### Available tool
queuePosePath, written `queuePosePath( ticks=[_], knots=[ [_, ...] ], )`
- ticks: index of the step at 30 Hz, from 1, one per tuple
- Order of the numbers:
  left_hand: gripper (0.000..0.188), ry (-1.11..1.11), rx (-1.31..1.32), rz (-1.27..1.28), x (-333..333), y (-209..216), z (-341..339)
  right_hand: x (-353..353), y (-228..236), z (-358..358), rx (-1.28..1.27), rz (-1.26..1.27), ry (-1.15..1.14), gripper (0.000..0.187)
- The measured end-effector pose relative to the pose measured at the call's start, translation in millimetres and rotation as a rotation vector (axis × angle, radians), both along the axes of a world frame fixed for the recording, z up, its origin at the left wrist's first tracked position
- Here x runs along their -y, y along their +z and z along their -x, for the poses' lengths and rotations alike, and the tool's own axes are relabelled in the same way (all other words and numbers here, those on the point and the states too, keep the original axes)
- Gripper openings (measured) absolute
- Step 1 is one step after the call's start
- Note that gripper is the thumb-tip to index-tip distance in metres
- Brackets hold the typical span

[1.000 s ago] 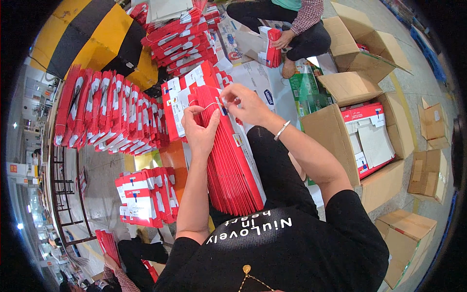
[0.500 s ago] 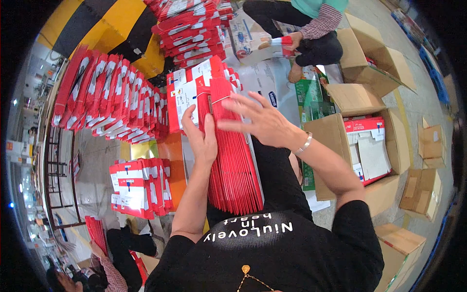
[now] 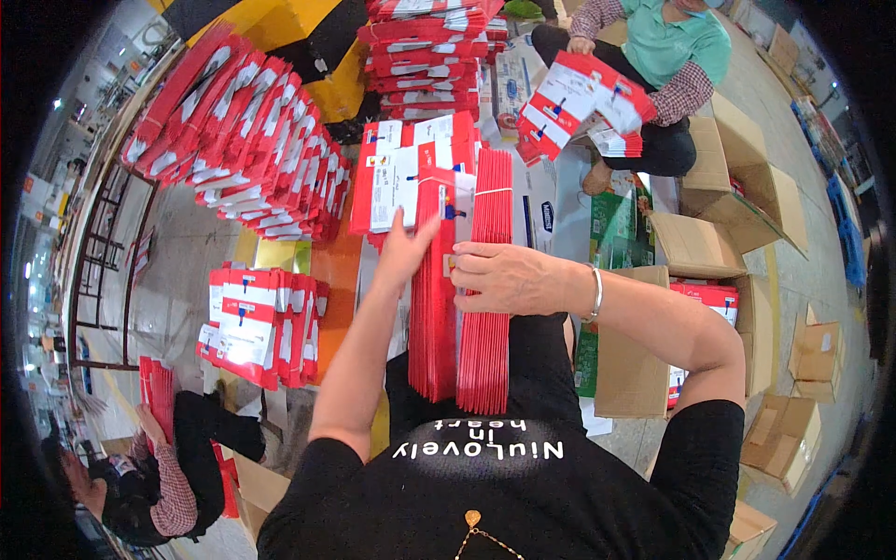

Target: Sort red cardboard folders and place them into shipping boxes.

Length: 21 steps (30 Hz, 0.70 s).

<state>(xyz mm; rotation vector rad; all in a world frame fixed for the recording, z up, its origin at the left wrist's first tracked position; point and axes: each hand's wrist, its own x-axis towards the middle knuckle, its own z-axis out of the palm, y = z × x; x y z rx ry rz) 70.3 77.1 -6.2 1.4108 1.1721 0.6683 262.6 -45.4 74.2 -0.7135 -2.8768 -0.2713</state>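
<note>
Two upright bundles of flat red-and-white folded cartons rest on my lap, side by side with a gap between them. My right hand (image 3: pixel 509 278) closes round the right bundle (image 3: pixel 485 350), its fingertips curled over the inner side. A pale band runs across that bundle near its top. My left hand (image 3: pixel 407 250) lies at the outer side of the left bundle (image 3: pixel 434 327), thumb and fingers apart and slightly blurred. Just beyond, more of these cartons lie in a flat pile (image 3: pixel 392 187), white panels upward.
Tall stacks of red-and-white cartons (image 3: pixel 252 140) stand at left and far centre (image 3: pixel 425 65). A smaller pile (image 3: pixel 247 322) sits left. Open cardboard boxes (image 3: pixel 630 345) line the right. A person in green (image 3: pixel 677 47) holds cartons ahead; another person (image 3: pixel 173 485) sits lower left.
The single wide fan of cartons now stands as two separate bundles. My right hand has come down onto the right one. The person ahead has raised cartons.
</note>
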Motion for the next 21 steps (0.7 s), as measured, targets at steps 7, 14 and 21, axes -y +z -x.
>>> queuePosePath(
  ticks=[7,14,21],
  knots=[
    [0.068,-0.132,0.112,0.016,-82,10,-67,17,20,-2,0.053,0.203,-0.088,0.04],
    [0.04,-0.099,0.2,-0.006,-55,3,-55,-4,56,-25,-0.028,0.905,-0.268,0.058],
    [0.045,-0.148,0.098,-0.092,-33,17,-52,-88,-16,-31,-0.6,0.366,-0.876,0.033]
  ],
)
